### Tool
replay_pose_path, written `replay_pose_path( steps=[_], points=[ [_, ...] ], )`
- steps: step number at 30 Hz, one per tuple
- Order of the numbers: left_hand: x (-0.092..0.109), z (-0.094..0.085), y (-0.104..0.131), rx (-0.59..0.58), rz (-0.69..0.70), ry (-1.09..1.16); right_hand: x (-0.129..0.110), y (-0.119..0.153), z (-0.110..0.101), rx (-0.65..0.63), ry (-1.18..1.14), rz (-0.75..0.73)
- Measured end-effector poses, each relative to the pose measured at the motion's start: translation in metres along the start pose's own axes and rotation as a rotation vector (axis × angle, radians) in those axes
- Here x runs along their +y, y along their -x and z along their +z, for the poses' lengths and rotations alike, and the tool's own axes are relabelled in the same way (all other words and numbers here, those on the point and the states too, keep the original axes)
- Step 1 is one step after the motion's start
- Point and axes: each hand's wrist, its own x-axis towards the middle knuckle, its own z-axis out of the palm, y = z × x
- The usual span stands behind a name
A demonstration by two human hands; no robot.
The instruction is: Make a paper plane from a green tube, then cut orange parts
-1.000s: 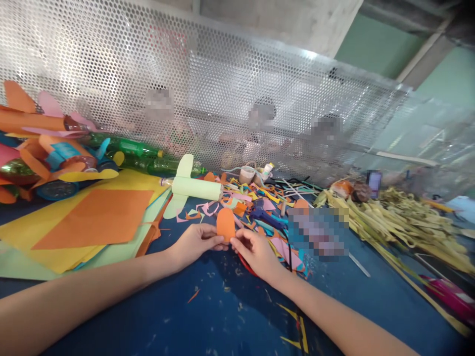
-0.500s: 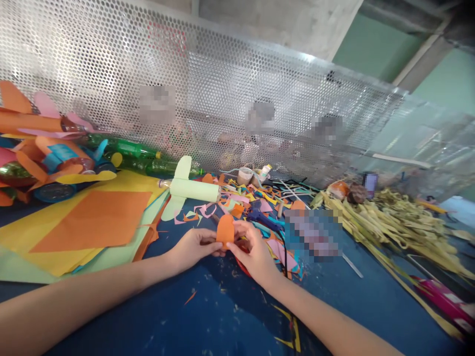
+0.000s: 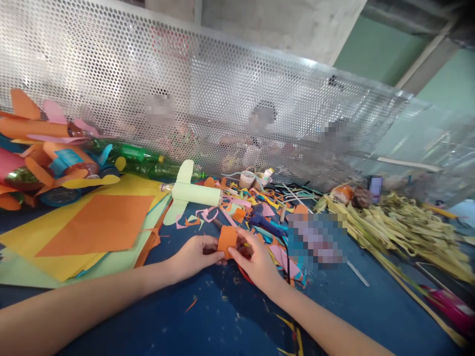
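Bent since half a second ago, its rounded top hidden, the orange paper piece point(image 3: 227, 242) is pinched between left hand point(image 3: 198, 253) and right hand point(image 3: 259, 257); blue bench point(image 3: 208, 316) spreads nearer, scraps point(image 3: 239, 214) crowd beyond.

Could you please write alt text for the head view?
A left hand and right hand hold a small orange paper piece above a blue table. Colored sheets lie to the left; paper scraps and a green-wrapped bottle lie beyond.
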Motion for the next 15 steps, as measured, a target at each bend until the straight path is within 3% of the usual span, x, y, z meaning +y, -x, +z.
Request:
replay_pose_path(
  steps=[15],
  points=[
    [-0.004,-0.001,-0.001,0.027,-0.020,0.101,-0.012,0.001,-0.003,-0.015,0.040,-0.141]
  ],
)
